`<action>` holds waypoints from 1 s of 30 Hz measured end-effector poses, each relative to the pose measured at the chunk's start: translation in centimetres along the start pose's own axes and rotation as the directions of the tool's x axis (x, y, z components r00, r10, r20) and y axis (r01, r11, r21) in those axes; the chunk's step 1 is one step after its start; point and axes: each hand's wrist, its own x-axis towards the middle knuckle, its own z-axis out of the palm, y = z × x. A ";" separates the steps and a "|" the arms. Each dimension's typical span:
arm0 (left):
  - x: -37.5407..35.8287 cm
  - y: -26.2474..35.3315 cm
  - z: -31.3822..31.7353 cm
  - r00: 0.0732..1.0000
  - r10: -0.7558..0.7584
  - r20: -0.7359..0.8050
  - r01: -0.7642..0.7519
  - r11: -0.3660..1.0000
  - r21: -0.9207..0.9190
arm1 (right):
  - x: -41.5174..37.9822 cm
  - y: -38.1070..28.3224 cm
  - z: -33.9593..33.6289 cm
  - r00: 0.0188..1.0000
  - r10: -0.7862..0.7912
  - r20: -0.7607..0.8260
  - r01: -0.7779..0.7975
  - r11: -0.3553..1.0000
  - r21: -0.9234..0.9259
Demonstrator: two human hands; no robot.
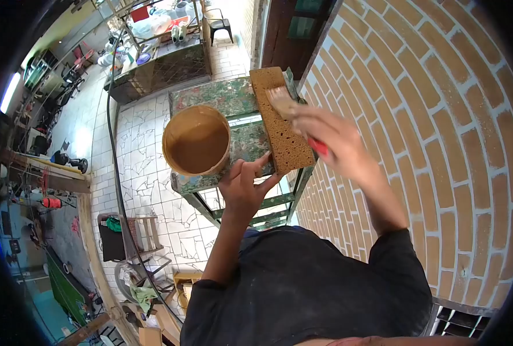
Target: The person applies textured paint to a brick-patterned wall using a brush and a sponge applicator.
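Note:
A brown, pitted block (284, 138) lies lengthwise on the right part of a paint-stained green stand (216, 97). My right hand (334, 138) is closed round a paintbrush (280, 102) with a red part on its handle, and the bristles are at the block's upper half. Close to the block's near left corner is my left hand (246, 183), its fingers apart and the fingertips at the block's edge. Left of the block stands a round bucket (166, 144) with brown liquid inside.
A wall (418, 115) of tan bricks with pale joints rises close on the right. Beyond the stand is a cluttered workbench (164, 69) beside a black chair (220, 26). A dark hose (115, 155) hangs at the left, above a chair (130, 233).

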 end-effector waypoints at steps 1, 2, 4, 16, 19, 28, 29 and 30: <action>0.0 0.2 0.0 1.000 0.004 0.000 -0.004 1.000 0.000 | -0.8 -1.4 -0.9 1.000 -0.013 0.028 0.014 0.999 -0.033; 0.0 0.5 0.0 1.000 0.009 0.001 -0.009 1.000 -0.001 | -1.7 -2.9 -1.7 0.999 -0.011 0.034 0.012 0.999 -0.032; 0.4 -0.5 -0.7 0.999 0.034 0.016 -0.034 0.999 0.022 | -2.8 -5.4 -1.8 0.994 0.005 0.107 0.000 0.999 -0.046; 0.3 -0.1 0.0 0.996 0.064 -0.054 -0.065 0.998 -0.012 | -3.4 -7.2 -4.8 0.972 0.037 -0.234 -0.022 0.998 0.066; 0.2 -0.1 0.1 0.998 0.050 -0.028 -0.050 0.999 -0.013 | 0.5 -3.2 -2.9 0.979 0.047 -0.199 -0.059 0.997 -0.055; 0.2 -0.3 0.3 0.996 0.039 -0.080 -0.044 0.997 -0.058 | 5.3 0.7 1.9 0.999 0.038 -0.022 -0.039 0.998 -0.040; 0.2 -0.3 0.2 0.995 0.067 -0.067 -0.069 0.997 -0.027 | 4.8 -0.5 1.5 0.999 0.035 -0.016 -0.036 0.999 -0.037; 0.2 -0.3 0.1 0.994 0.095 -0.054 -0.095 0.995 0.004 | 3.9 -1.9 0.7 0.999 -0.030 -0.018 0.029 0.998 -0.064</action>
